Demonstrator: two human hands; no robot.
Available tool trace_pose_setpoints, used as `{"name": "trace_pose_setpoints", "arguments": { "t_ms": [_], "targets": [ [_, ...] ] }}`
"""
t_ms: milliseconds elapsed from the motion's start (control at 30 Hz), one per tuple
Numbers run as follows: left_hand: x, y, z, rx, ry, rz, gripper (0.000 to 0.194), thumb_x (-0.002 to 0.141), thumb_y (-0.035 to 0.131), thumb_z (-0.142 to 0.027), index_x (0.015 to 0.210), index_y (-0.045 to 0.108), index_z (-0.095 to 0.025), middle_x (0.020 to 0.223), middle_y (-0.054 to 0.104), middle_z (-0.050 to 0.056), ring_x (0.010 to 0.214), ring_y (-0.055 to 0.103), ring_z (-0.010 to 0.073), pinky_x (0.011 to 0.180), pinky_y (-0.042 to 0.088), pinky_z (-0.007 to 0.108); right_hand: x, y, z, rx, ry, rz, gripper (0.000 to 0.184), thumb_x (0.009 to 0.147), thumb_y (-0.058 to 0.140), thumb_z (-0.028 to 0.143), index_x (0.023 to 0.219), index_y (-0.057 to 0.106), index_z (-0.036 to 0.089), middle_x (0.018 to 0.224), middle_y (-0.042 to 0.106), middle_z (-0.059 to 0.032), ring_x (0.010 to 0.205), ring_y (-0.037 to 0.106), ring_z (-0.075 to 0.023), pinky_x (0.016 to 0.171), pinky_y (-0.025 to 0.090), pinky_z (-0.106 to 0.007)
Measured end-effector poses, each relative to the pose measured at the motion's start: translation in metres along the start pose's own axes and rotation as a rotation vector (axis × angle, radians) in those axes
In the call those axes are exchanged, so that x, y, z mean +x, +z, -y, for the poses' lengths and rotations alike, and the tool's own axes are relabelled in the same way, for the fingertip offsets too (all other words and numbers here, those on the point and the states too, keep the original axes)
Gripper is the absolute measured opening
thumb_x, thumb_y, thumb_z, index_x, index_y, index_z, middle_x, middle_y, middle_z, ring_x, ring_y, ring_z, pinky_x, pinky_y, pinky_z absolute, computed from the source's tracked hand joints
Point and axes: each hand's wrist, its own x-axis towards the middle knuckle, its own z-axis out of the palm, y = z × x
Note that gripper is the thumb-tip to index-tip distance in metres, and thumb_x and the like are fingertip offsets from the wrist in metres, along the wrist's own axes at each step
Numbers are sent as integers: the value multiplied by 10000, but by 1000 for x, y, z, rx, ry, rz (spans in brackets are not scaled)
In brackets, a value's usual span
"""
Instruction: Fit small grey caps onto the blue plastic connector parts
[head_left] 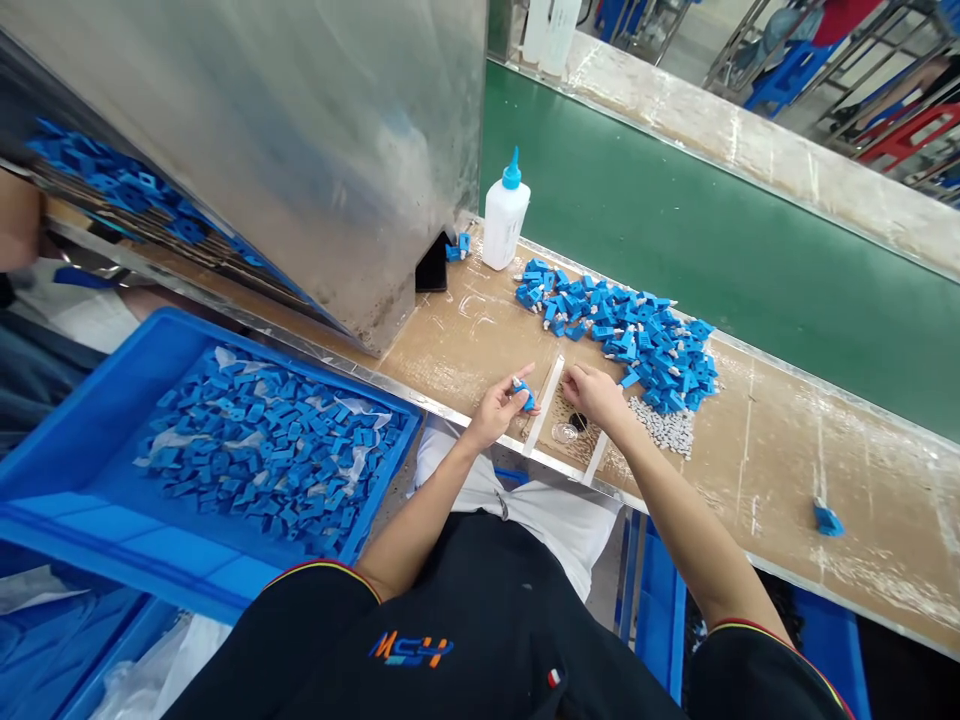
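Note:
My left hand (496, 411) pinches a small blue plastic part (527, 397) with a white piece at its end, just above the bench's front edge. To its right, my right hand (598, 396) is closed, with fingertips low over the cardboard-covered bench top (442, 345); anything between them is too small to make out. Beneath that hand lie small scattered bits, a black round piece (577, 421) and a clear round piece (564, 433), between two pale strips. A heap of blue parts with white tips (637, 330) sits behind it, beside a pile of small grey-white pieces (666, 428).
A white squeeze bottle (506, 222) with a blue nozzle stands by the green belt (675, 200). A large metal housing (300, 150) rises at left. A blue crate (82, 440) of blue parts is at my left. One blue part (828, 519) lies far right. Another person's arm (16, 222) shows at left.

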Motion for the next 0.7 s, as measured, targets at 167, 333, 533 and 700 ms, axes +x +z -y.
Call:
{"name": "trace_pose_setpoints", "arguments": {
  "t_ms": [167, 333, 533, 700],
  "targets": [
    [-1, 1, -4, 47, -20, 12, 755, 778, 783, -577, 1381, 594, -164, 763, 625, -25, 671, 669, 110, 764, 600, 302, -8, -10, 3, -1, 28, -10, 148, 884, 517, 142, 769, 587, 204, 815, 671, -110, 740, 615, -217, 627, 377, -302],
    [-8, 10, -12, 91, 15, -57, 607, 668, 859, -591, 1057, 697, -154, 805, 658, 7, 690, 683, 134, 692, 563, 258, -49, -40, 28, 338, 20, -273, 125, 898, 526, 196, 783, 569, 225, 749, 625, -30, 678, 580, -168, 654, 440, -284],
    [-29, 41, -37, 124, 194, -43, 461, 697, 869, -521, 923, 647, -187, 802, 638, 1, 711, 631, 128, 654, 516, 233, -89, -54, 87, 727, 39, -555, 119, 930, 565, 247, 812, 577, 237, 834, 666, -28, 744, 617, -160, 653, 501, -286],
    [-38, 61, -54, 192, 314, 22, 385, 747, 843, -494, 877, 629, -202, 807, 627, 3, 732, 602, 132, 703, 508, 257, -90, -53, 104, 902, 42, -600, 119, 940, 578, 266, 825, 583, 234, 869, 676, -36, 794, 640, -165, 670, 523, -292]
  ]
}}
